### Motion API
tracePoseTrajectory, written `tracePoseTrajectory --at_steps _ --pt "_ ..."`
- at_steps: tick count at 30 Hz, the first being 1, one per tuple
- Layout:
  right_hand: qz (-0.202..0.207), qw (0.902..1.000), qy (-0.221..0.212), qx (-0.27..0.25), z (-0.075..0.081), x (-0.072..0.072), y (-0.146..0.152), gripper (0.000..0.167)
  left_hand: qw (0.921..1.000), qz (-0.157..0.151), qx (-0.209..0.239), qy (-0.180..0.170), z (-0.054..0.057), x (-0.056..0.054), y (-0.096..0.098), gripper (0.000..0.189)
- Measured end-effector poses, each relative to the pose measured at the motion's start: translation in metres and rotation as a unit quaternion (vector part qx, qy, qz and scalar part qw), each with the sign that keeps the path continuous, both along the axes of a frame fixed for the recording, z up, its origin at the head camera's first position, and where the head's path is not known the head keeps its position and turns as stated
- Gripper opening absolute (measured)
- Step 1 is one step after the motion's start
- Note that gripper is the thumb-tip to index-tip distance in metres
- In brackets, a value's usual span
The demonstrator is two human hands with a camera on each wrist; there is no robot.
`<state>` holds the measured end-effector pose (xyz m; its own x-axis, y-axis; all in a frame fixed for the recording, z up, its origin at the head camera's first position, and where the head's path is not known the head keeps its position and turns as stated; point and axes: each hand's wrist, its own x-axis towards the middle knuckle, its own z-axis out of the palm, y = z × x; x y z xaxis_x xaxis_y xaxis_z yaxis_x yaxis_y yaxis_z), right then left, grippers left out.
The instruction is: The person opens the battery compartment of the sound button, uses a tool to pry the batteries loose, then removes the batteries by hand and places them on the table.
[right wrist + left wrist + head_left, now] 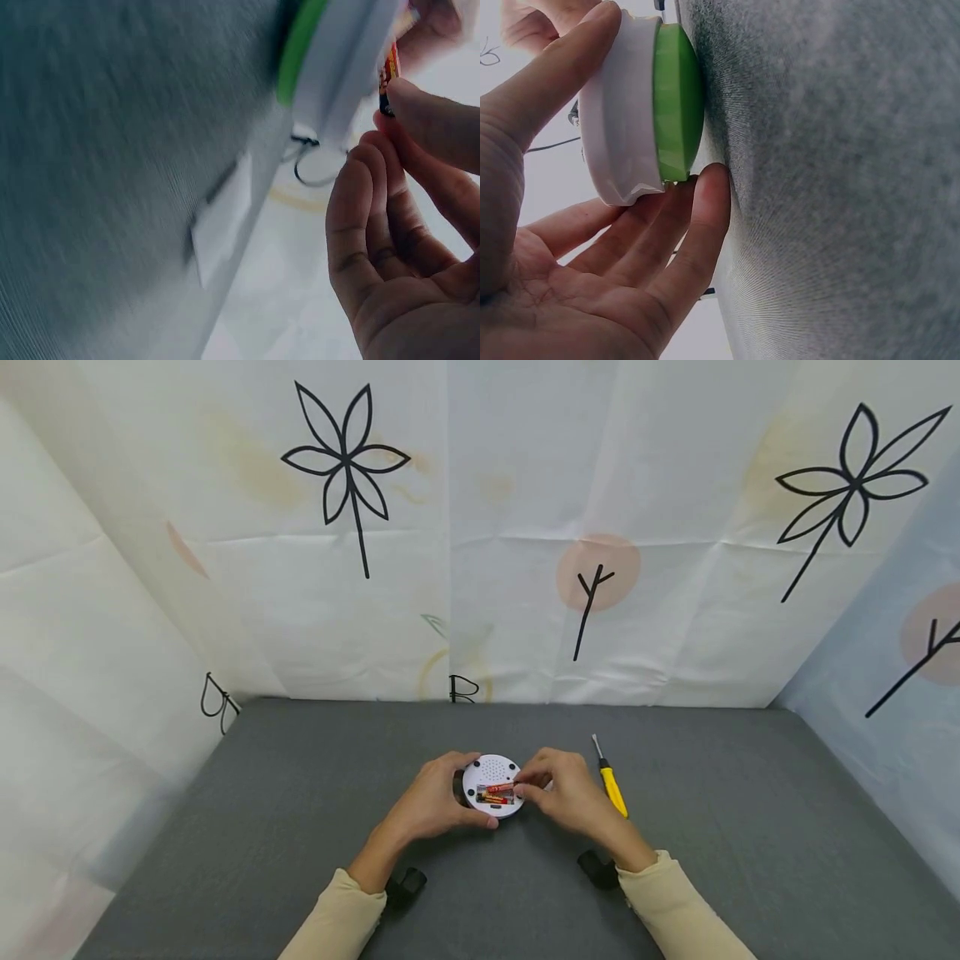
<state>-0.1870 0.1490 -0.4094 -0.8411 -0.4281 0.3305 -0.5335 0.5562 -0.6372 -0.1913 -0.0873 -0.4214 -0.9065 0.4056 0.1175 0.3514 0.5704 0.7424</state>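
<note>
My left hand (431, 797) holds a round white device (495, 767) by its edge, thumb on one side and fingers around the other. Its upturned face has speaker holes, dark round feet and a battery compartment. A red battery (491, 799) lies in that compartment. With thumb and forefinger, my right hand (566, 787) pinches the end of a second red and black battery (388, 79), tilted over the compartment. The device's green underside (678, 105) faces the table in the left wrist view.
A yellow screwdriver (612, 789) with a black collar lies right of my right hand on the grey table (337, 743). A flat white piece (225, 217) lies on the table in the right wrist view. White patterned cloth (510, 485) hangs behind the table.
</note>
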Motion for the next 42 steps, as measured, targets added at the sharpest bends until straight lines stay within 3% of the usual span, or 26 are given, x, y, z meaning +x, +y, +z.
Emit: tracePoseTrajectory --at_steps 2,5,11,16,22,32,35,38,42 --pt "-0.008 0.9999 0.007 -0.01 0.004 -0.003 0.008 0.006 1.0 0.002 -0.002 -0.004 0.001 0.0 0.0 0.091" --pt "-0.051 0.9986 0.011 -0.011 0.008 -0.008 0.023 0.005 0.9999 0.005 -0.006 -0.014 0.002 0.0 0.0 0.091" --pt "-0.163 0.9849 -0.015 0.055 0.008 -0.016 0.051 0.004 0.9997 0.013 -0.013 -0.017 0.002 -0.001 0.0 0.092" --pt "-0.191 0.9762 -0.046 0.092 0.004 -0.02 0.057 0.006 0.9996 0.015 -0.011 -0.019 0.0 -0.001 -0.001 0.091" --pt "-0.205 0.9707 -0.046 0.116 -0.001 -0.021 0.052 0.006 0.9997 0.013 -0.013 -0.019 0.001 -0.001 -0.001 0.091" --pt "-0.21 0.965 -0.063 0.143 0.0 -0.019 0.049 0.015 0.9993 0.021 -0.009 -0.031 0.002 -0.001 0.0 0.09" --pt "-0.198 0.9707 -0.046 0.127 0.004 -0.017 0.044 0.014 0.9993 0.02 -0.01 -0.031 0.002 0.0 0.0 0.09" --pt "-0.147 0.9852 -0.018 0.086 0.008 -0.012 0.033 0.011 0.9993 0.017 -0.014 -0.03 0.002 -0.001 0.0 0.09" --pt "-0.031 0.9988 0.007 0.038 0.009 -0.003 0.012 0.01 0.9996 0.011 -0.018 -0.02 0.002 -0.001 0.0 0.089"
